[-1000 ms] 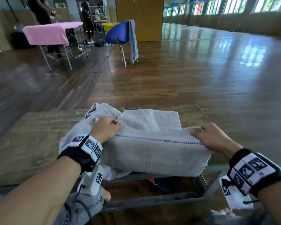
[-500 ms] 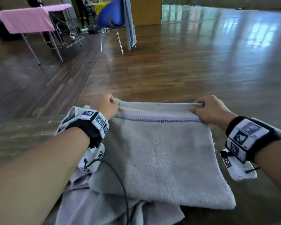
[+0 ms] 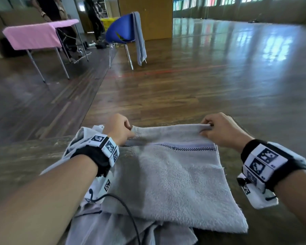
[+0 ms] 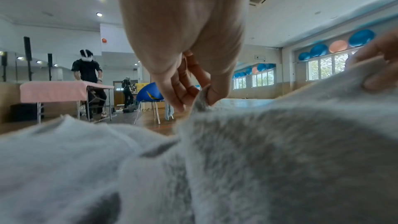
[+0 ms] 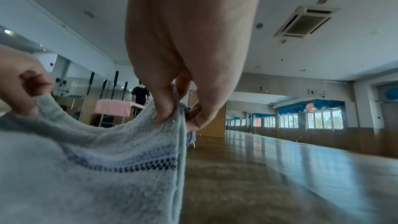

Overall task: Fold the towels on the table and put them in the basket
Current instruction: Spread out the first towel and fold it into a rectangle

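Observation:
A grey towel (image 3: 173, 181) with a dark checked stripe lies spread over the wooden table (image 3: 25, 160). My left hand (image 3: 119, 129) pinches its far left corner (image 4: 201, 101). My right hand (image 3: 214, 129) pinches the far right corner (image 5: 174, 111), and the far edge between the hands is lifted a little off the table. More grey towel cloth (image 3: 102, 228) lies crumpled under it at the near left. No basket for the towels is in view near me.
Beyond the table's far edge is bare wooden floor (image 3: 201, 82). A blue chair (image 3: 121, 30) with a grey towel hung on it stands far off, a yellow crate behind it. A pink-covered table (image 3: 35, 36) and people stand at the far left.
Both hands carried the towel's striped edge away from me across the table, laying the towel flat. Now they pinch the far corners and lift that edge slightly.

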{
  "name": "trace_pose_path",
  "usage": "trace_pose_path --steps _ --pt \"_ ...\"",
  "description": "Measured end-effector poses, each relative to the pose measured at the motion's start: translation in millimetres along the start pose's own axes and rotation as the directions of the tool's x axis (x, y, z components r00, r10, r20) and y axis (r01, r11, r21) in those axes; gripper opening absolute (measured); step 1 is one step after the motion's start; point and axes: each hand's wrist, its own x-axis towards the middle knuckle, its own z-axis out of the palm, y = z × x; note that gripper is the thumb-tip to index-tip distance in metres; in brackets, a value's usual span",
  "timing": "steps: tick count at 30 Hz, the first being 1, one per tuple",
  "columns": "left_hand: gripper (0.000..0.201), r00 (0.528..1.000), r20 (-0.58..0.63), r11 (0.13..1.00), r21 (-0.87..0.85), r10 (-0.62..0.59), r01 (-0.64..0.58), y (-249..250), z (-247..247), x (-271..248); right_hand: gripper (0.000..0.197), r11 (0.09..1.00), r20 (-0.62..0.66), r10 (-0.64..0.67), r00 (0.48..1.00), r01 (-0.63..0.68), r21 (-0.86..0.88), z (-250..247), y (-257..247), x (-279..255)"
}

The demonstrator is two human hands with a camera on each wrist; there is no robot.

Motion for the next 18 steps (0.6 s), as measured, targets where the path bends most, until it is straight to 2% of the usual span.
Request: trace_pose_path --steps 4,8,10,11,13,14,15,16,18 --pt "0.028 0.995 -0.030 0.995 -0.031 0.098 -0.099 13.6 -30.8 -26.6 0.025 0.988 0.008 -0.073 0.997 0.071 0.135 -30.8 -18.5 -32.5" --pt "0.034 0.984 0.038 0.985 -0.025 0.174 -0.173 21.8 -59.9 -67.7 0.022 0.956 -0.044 -0.093 0.995 0.101 0.274 -46.3 -32.1 -76.7" --pt "0.032 0.968 0.207 0.984 0.072 0.145 -0.163 21.7 -69.4 -90.8 0.020 0.934 -0.064 -0.120 0.991 0.134 0.330 -46.9 -38.8 -100.8" --pt "0.031 0.940 0.325 0.979 0.133 0.101 -0.151 20.2 -72.5 -101.6 0.020 0.929 -0.055 -0.137 0.989 0.148 0.339 -45.7 -42.4 -113.1" --pt "0.027 0.844 0.536 0.959 0.245 -0.013 -0.140 17.5 -76.6 -120.0 0.016 0.923 -0.021 -0.151 0.988 0.149 0.356 -39.9 -48.4 -135.6" --pt "0.024 0.811 0.583 0.952 0.274 -0.052 -0.137 17.9 -76.8 -127.0 0.014 0.919 -0.010 -0.157 0.988 0.149 0.364 -37.0 -50.4 -144.7" --pt "0.022 0.806 0.589 0.948 0.284 -0.056 -0.142 20.4 -75.9 -131.9 0.013 0.916 -0.008 -0.164 0.986 0.156 0.371 -34.2 -51.5 -152.1" --pt "0.022 0.830 0.557 0.950 0.268 -0.018 -0.160 25.2 -73.7 -135.3 0.011 0.913 -0.014 -0.171 0.985 0.164 0.374 -31.9 -51.7 -157.4" --pt "0.019 0.906 0.405 0.972 0.132 0.125 -0.194 40.1 -67.6 -137.4 0.009 0.917 -0.030 -0.183 0.983 0.182 0.355 -29.0 -51.4 -161.5"
